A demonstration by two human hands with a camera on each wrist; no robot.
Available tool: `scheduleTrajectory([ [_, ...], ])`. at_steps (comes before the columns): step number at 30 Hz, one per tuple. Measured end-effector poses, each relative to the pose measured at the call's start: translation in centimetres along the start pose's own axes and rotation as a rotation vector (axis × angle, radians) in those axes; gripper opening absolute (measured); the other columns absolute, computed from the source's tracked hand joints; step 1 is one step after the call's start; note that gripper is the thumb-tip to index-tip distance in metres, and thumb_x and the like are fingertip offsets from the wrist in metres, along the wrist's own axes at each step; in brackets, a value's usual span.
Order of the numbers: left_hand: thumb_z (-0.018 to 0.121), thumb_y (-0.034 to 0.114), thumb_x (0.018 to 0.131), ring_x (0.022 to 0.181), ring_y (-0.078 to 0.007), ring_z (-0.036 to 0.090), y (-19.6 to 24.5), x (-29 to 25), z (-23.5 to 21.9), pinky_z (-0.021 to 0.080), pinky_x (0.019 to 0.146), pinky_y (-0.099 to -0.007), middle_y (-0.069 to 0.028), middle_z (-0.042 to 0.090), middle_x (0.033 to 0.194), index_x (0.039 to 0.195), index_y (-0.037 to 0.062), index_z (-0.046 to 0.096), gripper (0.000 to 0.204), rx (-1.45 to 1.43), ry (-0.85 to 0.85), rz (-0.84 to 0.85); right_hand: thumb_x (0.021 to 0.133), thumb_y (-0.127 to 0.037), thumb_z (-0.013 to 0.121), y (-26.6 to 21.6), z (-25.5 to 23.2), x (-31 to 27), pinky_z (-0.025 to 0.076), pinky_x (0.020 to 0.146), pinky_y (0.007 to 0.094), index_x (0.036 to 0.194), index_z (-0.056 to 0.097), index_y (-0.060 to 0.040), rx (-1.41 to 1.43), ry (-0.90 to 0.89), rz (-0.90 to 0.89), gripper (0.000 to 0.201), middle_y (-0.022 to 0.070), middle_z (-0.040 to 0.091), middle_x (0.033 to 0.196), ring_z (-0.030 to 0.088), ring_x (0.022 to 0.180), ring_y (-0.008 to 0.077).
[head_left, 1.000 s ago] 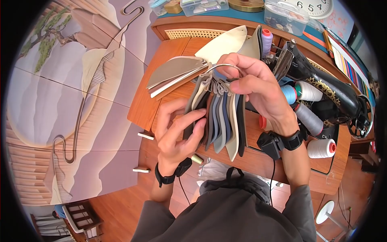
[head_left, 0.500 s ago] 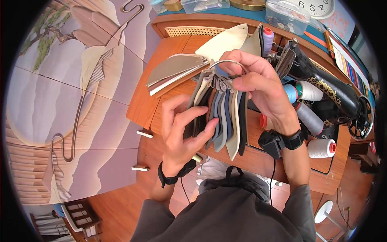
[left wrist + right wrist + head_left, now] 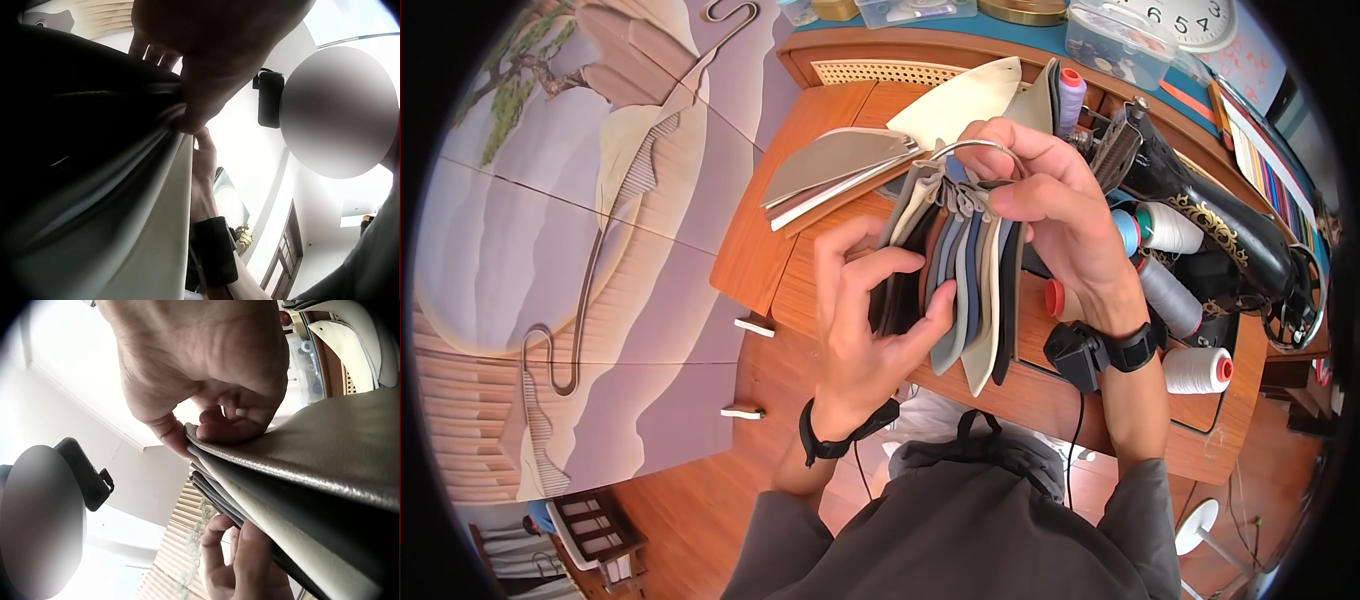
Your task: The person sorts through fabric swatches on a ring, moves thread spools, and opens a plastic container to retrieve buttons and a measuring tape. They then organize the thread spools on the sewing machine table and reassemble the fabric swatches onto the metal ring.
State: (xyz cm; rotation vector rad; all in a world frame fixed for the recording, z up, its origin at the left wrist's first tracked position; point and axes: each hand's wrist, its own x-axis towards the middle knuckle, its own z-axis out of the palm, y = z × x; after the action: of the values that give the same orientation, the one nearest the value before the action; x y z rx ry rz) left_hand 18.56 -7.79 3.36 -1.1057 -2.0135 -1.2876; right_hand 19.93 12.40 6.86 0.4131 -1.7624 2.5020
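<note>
Each grip holds smooth, pointed swatches [image 3: 977, 275] — left hand [image 3: 865, 325] below the curved metal ring [image 3: 978, 143], right hand [image 3: 1072, 215] beside it, at their bunched tops.

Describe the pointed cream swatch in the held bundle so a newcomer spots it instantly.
In the head view, find the black sewing machine, then go left to the swatch bundle on a metal ring. The cream swatch hangs toward the bundle's right side. Pale between darker neighbours, it has the tip that hangs lowest.
</note>
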Motion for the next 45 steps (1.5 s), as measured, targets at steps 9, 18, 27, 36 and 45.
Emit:
scheduleTrajectory([
  [9, 0.086, 0.002, 0.067, 0.099, -0.0297, 0.057, 0.0, 0.0, -0.1, 0.050, 0.082, -0.0375, -0.0165, 0.051, 0.115, 0.106, 0.0046, 0.057, 0.049, -0.044, -0.008, -0.005, 0.082, -0.014, 0.062, 1.0, -0.7, 0.2, 0.030, 0.060, 0.0155, 0.101, 0.060, -0.0121, 0.000, -0.038, -0.028, 0.019, -0.0132, 0.051, 0.094, 0.048, 0.080, -0.0048],
  [18, 0.087, 0.006, 0.066, 0.103, -0.0316, 0.056, 0.3, -0.1, 0.4, 0.049, 0.086, -0.0394, -0.0174, 0.050, 0.116, 0.108, 0.0053, 0.054, 0.054, -0.044, 0.002, -0.048, 0.083, -0.012, 0.061, 1.0, -0.6, 0.1, 0.030, 0.060, 0.0156, 0.103, 0.061, -0.0103, 0.010, -0.036, -0.047, 0.020, -0.0123, 0.054, 0.096, 0.048, 0.079, -0.0042],
  [27, 0.084, 0.008, 0.066, 0.105, -0.0352, 0.054, 0.2, -0.4, 1.3, 0.047, 0.087, -0.0420, -0.0193, 0.051, 0.117, 0.108, 0.0061, 0.049, 0.055, -0.033, 0.048, -0.089, 0.083, -0.011, 0.061, 1.0, -0.7, 0.2, 0.029, 0.059, 0.0154, 0.103, 0.061, -0.0112, 0.043, -0.040, -0.042, 0.020, -0.0128, 0.054, 0.097, 0.046, 0.079, -0.0046],
  [36, 0.083, 0.009, 0.066, 0.103, -0.0370, 0.053, -0.1, -0.4, 1.8, 0.046, 0.086, -0.0442, -0.0205, 0.051, 0.117, 0.108, 0.0058, 0.049, 0.054, -0.026, 0.097, -0.108, 0.072, -0.015, 0.059, -0.1, 0.9, 0.2, 0.031, 0.072, 0.0180, 0.084, 0.047, -0.0092, -0.068, 0.092, 0.020, 0.017, -0.0021, 0.044, 0.089, 0.040, 0.083, 0.0060],
  [45, 0.087, 0.011, 0.065, 0.103, -0.0370, 0.054, -0.5, -0.6, 1.6, 0.047, 0.087, -0.0439, -0.0217, 0.051, 0.118, 0.109, 0.0053, 0.049, 0.058, -0.081, 0.102, -0.091, 0.076, -0.012, 0.060, 0.4, 0.3, 0.4, 0.030, 0.065, 0.0171, 0.094, 0.054, -0.0077, 0.002, 0.022, -0.014, 0.019, -0.0057, 0.048, 0.092, 0.042, 0.081, 0.0016],
])
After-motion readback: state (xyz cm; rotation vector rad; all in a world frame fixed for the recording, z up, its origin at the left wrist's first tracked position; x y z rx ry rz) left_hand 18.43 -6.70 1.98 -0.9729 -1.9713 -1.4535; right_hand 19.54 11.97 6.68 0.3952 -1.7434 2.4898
